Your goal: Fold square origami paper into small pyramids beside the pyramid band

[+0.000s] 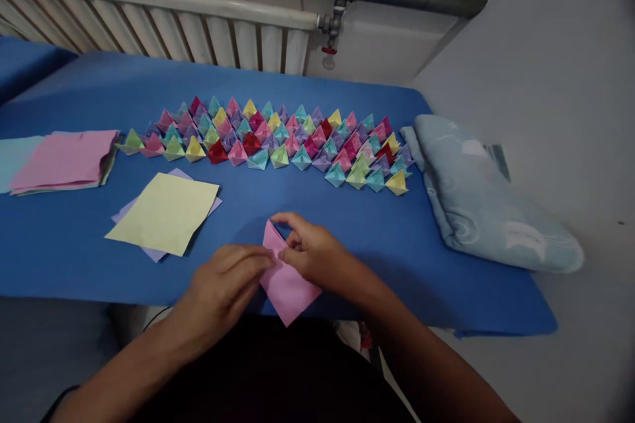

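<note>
1. My right hand pinches the pink paper at its far part, over the near edge of the blue table.
2. My left hand touches its left side; whether it grips, I cannot tell.
3. Uneven pulling could make, I think, a crooked crease.
4. If both loosen, the paper may slip off the near side.

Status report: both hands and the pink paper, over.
Right fingers holding pink paper, left fingers against it. Folded paper pieces in rows beyond. Yellow sheet apart, leftward; neither blocking.
</note>
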`<state>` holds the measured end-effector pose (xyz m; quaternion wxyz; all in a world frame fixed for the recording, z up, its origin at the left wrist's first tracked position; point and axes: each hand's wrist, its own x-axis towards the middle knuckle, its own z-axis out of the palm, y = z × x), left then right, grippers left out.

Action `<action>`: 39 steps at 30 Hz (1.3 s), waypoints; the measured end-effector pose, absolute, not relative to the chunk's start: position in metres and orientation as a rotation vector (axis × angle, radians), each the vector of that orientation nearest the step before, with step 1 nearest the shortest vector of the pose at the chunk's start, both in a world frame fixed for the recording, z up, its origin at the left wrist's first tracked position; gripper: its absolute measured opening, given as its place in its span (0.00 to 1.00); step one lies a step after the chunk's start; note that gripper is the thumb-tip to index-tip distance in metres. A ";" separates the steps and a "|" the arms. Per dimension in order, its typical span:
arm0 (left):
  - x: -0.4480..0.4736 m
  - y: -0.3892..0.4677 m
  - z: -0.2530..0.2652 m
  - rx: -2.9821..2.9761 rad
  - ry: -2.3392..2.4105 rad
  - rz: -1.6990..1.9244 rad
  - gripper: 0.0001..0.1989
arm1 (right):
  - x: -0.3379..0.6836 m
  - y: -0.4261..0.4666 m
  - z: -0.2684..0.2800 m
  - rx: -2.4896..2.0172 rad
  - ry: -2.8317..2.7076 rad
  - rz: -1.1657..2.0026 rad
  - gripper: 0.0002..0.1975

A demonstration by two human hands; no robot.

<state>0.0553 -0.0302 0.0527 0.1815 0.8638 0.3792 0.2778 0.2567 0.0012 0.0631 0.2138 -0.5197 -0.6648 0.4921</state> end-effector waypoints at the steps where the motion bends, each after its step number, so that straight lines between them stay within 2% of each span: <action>1: 0.057 -0.029 0.047 2.484 1.000 0.743 0.11 | 0.256 0.001 0.062 -1.451 -1.899 1.326 0.25; 6: 0.064 -0.023 0.026 2.631 0.937 0.639 0.11 | 0.265 -0.011 0.064 -1.502 -2.024 1.082 0.29; 9: 0.063 -0.024 0.026 2.652 0.920 0.622 0.11 | 0.280 -0.030 0.063 -1.545 -1.951 1.091 0.31; 13: 0.060 -0.029 0.034 2.704 0.857 0.609 0.12 | 0.292 -0.055 0.060 -1.567 -1.751 1.224 0.22; 17: 0.059 -0.036 0.041 2.778 0.815 0.546 0.14 | 0.292 -0.059 0.058 -1.613 -1.618 1.198 0.17; 22: 0.066 -0.042 0.040 2.880 0.874 0.544 0.09 | 0.294 -0.051 0.060 -1.607 -1.629 1.216 0.12; 27: 0.068 -0.047 0.033 2.945 0.922 0.578 0.08 | 0.301 -0.062 0.061 -1.582 -1.852 0.952 0.10; 32: 0.068 -0.050 0.030 2.941 0.933 0.619 0.07 | 0.302 -0.074 0.050 -1.381 -2.106 0.737 0.16; 35: 0.068 -0.049 0.030 2.935 0.936 0.629 0.07 | 0.302 -0.076 0.039 -1.388 -2.144 0.566 0.12; 39: 0.070 -0.049 0.031 2.919 0.937 0.632 0.06 | 0.304 -0.075 0.030 -1.386 -2.084 0.506 0.08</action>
